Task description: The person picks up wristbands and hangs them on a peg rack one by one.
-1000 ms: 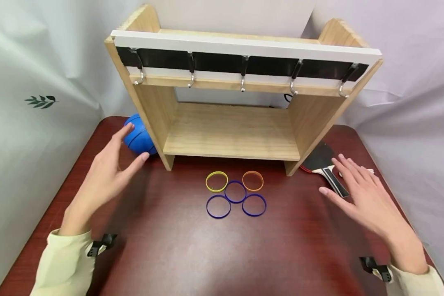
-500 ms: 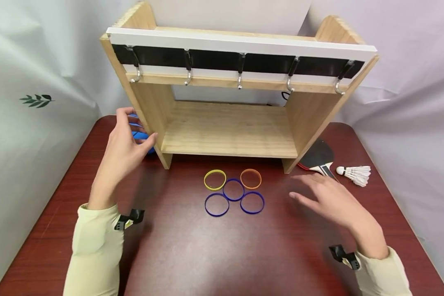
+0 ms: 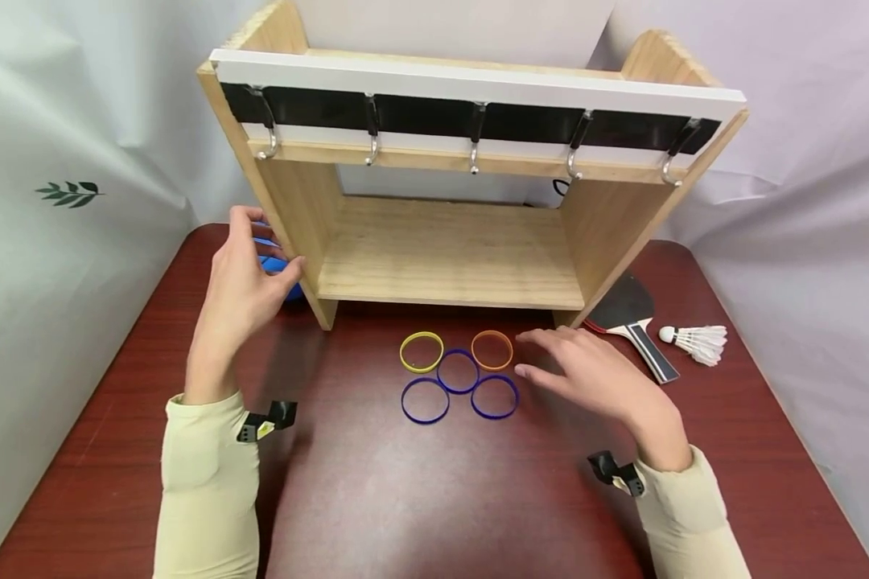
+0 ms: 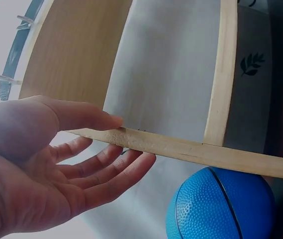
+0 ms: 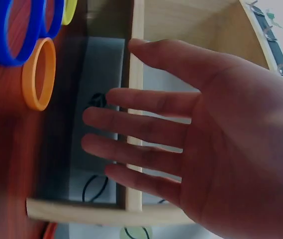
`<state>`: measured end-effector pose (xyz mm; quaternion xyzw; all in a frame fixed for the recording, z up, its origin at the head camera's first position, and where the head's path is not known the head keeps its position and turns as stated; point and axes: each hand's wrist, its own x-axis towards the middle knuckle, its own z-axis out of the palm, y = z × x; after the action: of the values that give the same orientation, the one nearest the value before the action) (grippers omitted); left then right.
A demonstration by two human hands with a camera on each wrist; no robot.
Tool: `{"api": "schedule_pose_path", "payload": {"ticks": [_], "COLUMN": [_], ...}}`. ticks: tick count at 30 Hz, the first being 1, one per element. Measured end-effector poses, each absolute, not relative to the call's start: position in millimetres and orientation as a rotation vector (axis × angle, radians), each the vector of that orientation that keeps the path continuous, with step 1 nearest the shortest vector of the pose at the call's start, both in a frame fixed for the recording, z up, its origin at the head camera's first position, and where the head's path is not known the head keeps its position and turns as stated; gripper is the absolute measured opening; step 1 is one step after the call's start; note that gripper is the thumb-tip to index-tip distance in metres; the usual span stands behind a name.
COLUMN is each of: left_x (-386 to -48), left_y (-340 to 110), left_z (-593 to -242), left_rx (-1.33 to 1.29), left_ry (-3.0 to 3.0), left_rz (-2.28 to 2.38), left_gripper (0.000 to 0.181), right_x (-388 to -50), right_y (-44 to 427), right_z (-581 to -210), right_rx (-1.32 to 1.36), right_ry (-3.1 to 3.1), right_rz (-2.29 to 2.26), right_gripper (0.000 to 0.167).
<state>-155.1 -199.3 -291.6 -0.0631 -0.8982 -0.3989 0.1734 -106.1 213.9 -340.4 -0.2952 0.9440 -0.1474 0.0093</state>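
Note:
My left hand holds the left side panel of a wooden shelf, thumb at its front edge and fingers on the outer side. In the left wrist view the thumb and fingers lie on either side of that panel. My right hand, fingers extended, hovers over the table just right of an orange wristband; it holds nothing. Beside this lie a yellow wristband and several blue wristbands, grouped like interlocking rings.
Metal hooks line the shelf's front rail. A blue ball sits left of the shelf, mostly hidden in the head view. On the right lie a table tennis paddle and a shuttlecock. White sheeting surrounds the table.
My left hand has moved right and taken hold of the shelf's side panel. My right hand has swept left from over the paddle to beside the orange wristband, uncovering the paddle handle and shuttlecock.

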Motion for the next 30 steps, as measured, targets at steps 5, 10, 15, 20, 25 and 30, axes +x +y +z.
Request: {"api": "schedule_pose_path", "payload": {"ticks": [5, 10, 15, 20, 25, 30], "left_x": [-154, -155, -155, -154, -154, -154], "left_y": [-199, -198, -197, -197, -197, -197], "left_z": [-292, -293, -294, -294, -294, -293], "left_rx": [-0.17, -0.165, -0.159, -0.155, -0.152, -0.15], "left_ry": [-2.538, -2.535, -2.539, -2.538, -2.53, -2.524], "left_rz": [-1.105, -1.098, -1.096, -1.098, -1.111, -1.105], "left_gripper": [0.054, 0.053, 0.053, 0.052, 0.052, 0.051], "right_x": [-115, -125, -134, -139, -139, -139], "right_y": [204, 201, 198, 192, 187, 184], "right_z": [-345, -361, -382, -398, -407, -411], "right_rx": [-0.94, -0.764, -0.413, -0.236, -0.146, -0.095], "right_ry": [2.946, 3.047, 3.122, 3.097, 3.143, 3.185], "right_rz": [-0.47, -0.405, -0.463, -0.605, -0.675, -0.744], "right_gripper": [0.04, 0.036, 0.026, 0.023, 0.019, 0.015]}}
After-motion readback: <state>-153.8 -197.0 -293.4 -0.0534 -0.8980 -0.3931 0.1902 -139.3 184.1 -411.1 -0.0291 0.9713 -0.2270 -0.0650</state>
